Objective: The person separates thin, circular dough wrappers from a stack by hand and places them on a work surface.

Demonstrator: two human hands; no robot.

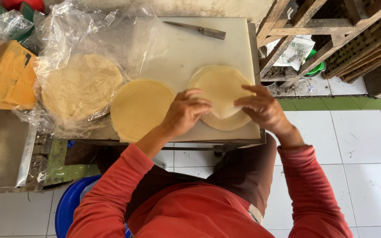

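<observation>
Wrappers, thin, pale and round, are stacked at the right end of the white table. The top sheet, judged light, limp and easily torn, is pinched at its near edge by the left hand and right hand. A second stack lies just beside; a bagged stack and a knife lie apart, nothing obstructing.

Seen from above, a person in red sleeves works at a pale cutting board. The left hand and right hand both pinch a thin round wrapper sheet, partly folded, on the board's right side. Just left lies a round yellow stack of wrappers. Further left, another stack sits in a clear plastic bag. A knife rests at the far edge.
</observation>
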